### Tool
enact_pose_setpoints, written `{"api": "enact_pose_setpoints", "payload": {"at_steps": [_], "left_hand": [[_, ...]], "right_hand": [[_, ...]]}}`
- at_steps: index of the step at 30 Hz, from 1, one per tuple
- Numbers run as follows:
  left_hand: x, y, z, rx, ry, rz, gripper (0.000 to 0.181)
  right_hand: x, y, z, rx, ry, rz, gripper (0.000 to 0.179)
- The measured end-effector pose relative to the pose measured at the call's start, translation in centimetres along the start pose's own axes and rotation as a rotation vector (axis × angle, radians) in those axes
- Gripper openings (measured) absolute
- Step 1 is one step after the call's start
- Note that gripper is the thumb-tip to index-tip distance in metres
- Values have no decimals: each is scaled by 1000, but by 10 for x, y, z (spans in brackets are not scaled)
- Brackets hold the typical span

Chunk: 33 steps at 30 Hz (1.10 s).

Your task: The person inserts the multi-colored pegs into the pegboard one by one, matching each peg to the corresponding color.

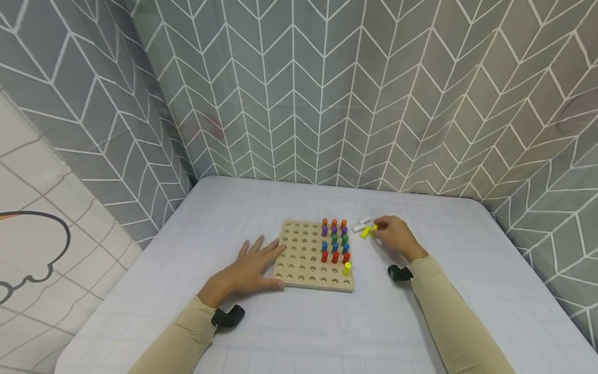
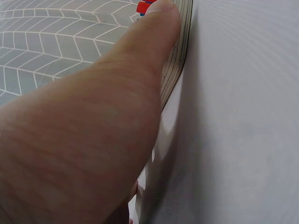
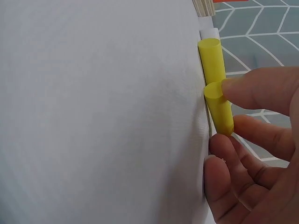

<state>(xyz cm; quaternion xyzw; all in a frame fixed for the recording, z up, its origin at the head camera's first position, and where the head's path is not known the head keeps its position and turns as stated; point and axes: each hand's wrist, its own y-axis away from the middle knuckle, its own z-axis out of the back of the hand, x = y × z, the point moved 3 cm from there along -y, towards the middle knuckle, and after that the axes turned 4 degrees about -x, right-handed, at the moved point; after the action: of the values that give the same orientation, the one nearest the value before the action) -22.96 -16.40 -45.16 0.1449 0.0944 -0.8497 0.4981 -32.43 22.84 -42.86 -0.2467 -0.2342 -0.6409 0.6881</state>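
Observation:
My left hand (image 1: 249, 267) lies with spread fingers against the left edge of a wooden pegboard (image 1: 317, 286), the thumb at its front edge. In the left wrist view that thumb (image 2: 135, 51) hides most of the board. To the right of the board my right hand (image 1: 397, 236) pinches a yellow peg (image 3: 220, 112) between thumb and fingers, close to the tabletop. A second yellow peg (image 3: 212, 60) lies just beyond it. On the board's right side stand orange, purple, green, blue and red pegs (image 1: 335, 257), with one yellow peg (image 1: 347, 268) near the front right corner.
White pegs (image 1: 358, 228) lie on the table right of the board, behind the loose yellow one. The board's left columns show bare holes. A pale cloth covers the table (image 1: 299, 332), and a patterned curtain (image 1: 322, 104) hangs along its back edge.

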Motion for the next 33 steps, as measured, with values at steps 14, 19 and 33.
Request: {"api": "enact_pose_setpoints", "payload": {"at_steps": [14, 19, 33], "left_hand": [[1, 0, 0, -1, 0, 6, 106], [2, 0, -1, 1, -5, 6, 106], [2, -1, 0, -1, -7, -6, 106]], "right_hand": [[-1, 1, -2, -22, -38, 18, 39], [0, 2, -3, -30, -40, 35, 39], [1, 2, -5, -48, -42, 49, 36]]}}
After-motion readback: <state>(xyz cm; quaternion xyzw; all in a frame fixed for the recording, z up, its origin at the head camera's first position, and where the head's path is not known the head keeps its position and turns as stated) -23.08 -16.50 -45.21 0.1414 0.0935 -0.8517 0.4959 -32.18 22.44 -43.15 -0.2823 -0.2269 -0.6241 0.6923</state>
